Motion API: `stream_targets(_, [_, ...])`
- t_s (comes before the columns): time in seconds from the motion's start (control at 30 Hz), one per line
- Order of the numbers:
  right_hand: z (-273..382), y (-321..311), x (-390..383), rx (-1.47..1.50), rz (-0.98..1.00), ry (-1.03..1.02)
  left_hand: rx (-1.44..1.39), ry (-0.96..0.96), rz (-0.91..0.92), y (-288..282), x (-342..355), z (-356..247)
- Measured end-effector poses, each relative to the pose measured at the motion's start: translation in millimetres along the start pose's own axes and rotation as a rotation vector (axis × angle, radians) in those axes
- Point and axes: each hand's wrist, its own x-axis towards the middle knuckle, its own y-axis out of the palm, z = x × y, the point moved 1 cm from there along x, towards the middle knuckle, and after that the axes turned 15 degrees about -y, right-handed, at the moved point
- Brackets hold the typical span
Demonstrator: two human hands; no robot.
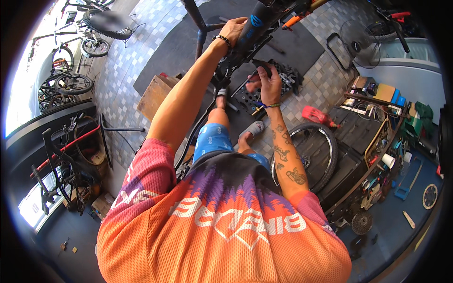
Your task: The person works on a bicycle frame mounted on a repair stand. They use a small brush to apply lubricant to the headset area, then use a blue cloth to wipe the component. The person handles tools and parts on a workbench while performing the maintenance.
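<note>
A dark bicycle frame point(252, 35) with blue marks hangs in front of me at the top of the view. My left hand point(233, 32) is closed against its tube, the fingertips partly hidden behind it. Lower and to the right, my right hand point(268, 86) is raised with curled fingers around a small black piece point(262, 67), whose kind I cannot make out. The fingers of this hand are slightly blurred. Between the hands are the dark crank parts point(225, 70) of the bicycle. Below my right hand, a dark tool tray point(250, 100) holds several metal pieces.
A loose wheel point(334, 155) leans by a black cabinet point(351, 137) at right, near a red bottle point(317, 114). A fan point(361, 45) stands far right. Tools hang on a blue board point(401, 212). A cardboard box point(158, 96) and parked bicycles point(73, 82) are at left.
</note>
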Motion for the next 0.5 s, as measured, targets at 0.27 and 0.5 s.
stream_targets(0.27, [-2,2,-12,0.121,-0.022,-0.139,-0.191,-0.123,-0.024,2,-18,-18])
stream_targets(0.5, [7,19,-35,-0.924,0.045,-0.363,-0.255,-0.112,-0.014,6,-13,-11])
